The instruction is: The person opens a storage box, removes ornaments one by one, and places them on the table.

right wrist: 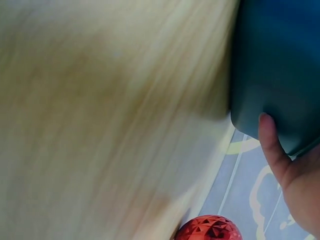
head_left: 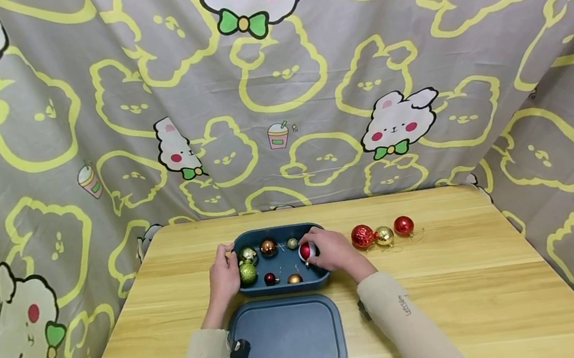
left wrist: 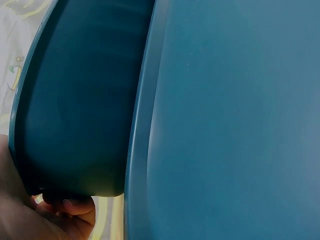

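A dark blue rectangular box [head_left: 286,288] stands open on the table with several Christmas baubles in it. At its left end my left hand [head_left: 225,276] grips the wall; the left wrist view shows the curled fingers [left wrist: 75,207] at the box's end. Over the right end, my right hand [head_left: 333,249] pinches a red and white bauble [head_left: 307,251] inside the rim. One finger [right wrist: 270,140] of that hand overlaps the box's outer wall in the right wrist view. A green glitter bauble [head_left: 247,272], a copper one [head_left: 268,247] and a small dark red one [head_left: 270,278] lie inside.
In front of the box lies its flat blue lid [head_left: 287,345], under the left wrist. Right of the box, a faceted red bauble [head_left: 362,237], a gold bauble [head_left: 384,235] and another red bauble [head_left: 404,226] rest on the wooden table [head_left: 476,293]. A patterned curtain [head_left: 307,85] hangs behind.
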`<control>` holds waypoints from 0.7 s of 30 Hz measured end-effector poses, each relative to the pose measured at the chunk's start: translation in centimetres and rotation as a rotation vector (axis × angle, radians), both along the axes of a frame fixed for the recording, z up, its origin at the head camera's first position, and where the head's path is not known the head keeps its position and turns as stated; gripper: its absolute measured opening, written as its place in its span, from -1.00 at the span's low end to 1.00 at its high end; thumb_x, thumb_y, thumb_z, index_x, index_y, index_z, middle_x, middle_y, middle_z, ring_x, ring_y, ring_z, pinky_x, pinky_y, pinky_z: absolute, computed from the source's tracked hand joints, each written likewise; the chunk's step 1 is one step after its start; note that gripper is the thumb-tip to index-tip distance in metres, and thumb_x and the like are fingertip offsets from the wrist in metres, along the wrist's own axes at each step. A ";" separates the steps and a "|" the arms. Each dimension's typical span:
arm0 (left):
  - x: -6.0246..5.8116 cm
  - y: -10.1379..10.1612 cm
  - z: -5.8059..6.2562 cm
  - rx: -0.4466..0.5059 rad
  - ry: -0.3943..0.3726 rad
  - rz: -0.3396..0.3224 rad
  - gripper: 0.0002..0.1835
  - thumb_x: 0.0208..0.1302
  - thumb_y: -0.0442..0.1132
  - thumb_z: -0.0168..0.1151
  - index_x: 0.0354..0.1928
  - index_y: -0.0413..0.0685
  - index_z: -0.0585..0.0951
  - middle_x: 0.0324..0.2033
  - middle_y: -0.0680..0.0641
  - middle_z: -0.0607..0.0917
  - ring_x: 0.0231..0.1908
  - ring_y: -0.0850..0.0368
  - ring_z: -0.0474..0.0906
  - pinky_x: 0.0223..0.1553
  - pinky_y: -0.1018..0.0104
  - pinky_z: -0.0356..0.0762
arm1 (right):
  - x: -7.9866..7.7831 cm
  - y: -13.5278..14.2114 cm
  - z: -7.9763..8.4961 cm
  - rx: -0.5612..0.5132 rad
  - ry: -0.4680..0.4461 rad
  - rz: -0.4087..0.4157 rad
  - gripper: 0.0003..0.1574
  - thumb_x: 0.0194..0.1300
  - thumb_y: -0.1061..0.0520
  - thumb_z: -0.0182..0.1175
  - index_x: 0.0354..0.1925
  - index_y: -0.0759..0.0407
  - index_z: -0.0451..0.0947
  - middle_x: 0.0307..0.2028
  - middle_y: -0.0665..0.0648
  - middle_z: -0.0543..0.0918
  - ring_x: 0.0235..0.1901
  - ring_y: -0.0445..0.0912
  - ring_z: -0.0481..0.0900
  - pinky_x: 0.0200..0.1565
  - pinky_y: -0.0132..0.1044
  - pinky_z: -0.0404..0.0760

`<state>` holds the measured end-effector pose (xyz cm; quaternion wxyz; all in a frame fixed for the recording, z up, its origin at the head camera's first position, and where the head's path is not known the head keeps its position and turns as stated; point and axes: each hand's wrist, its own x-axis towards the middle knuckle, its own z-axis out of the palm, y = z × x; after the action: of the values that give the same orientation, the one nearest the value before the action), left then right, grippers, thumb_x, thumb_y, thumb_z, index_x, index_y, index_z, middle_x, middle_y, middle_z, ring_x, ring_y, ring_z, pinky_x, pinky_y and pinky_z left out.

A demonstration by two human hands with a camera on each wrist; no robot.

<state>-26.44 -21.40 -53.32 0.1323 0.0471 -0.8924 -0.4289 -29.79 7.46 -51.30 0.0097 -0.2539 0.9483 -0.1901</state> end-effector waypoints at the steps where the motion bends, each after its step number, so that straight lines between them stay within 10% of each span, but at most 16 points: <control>1: 0.0 0.0 0.0 0.003 0.000 0.000 -0.71 0.63 -0.27 -0.04 0.25 -0.12 0.50 -0.54 -0.10 0.48 -0.54 0.06 0.36 -0.44 0.20 0.29 | 0.0 0.0 0.0 -0.001 -0.002 -0.001 -0.55 0.30 -0.02 0.45 0.14 -0.06 0.68 0.06 0.04 0.64 -0.05 -0.01 0.66 0.06 -0.03 0.63; 21: 0.0 -0.2 -0.1 -0.008 -0.017 -0.010 -0.70 0.66 -0.22 -0.09 0.27 -0.08 0.48 -0.54 -0.08 0.46 -0.57 0.07 0.33 -0.46 0.21 0.31 | -0.2 0.2 -0.8 -0.114 -0.007 -0.017 -0.51 0.30 -0.03 0.47 0.17 -0.04 0.67 0.05 0.04 0.63 -0.05 0.00 0.66 0.08 -0.02 0.64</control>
<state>-26.49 -21.57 -53.44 0.1229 0.0458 -0.8953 -0.4257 -29.99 7.69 -52.15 -0.0029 -0.2451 0.9381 -0.2446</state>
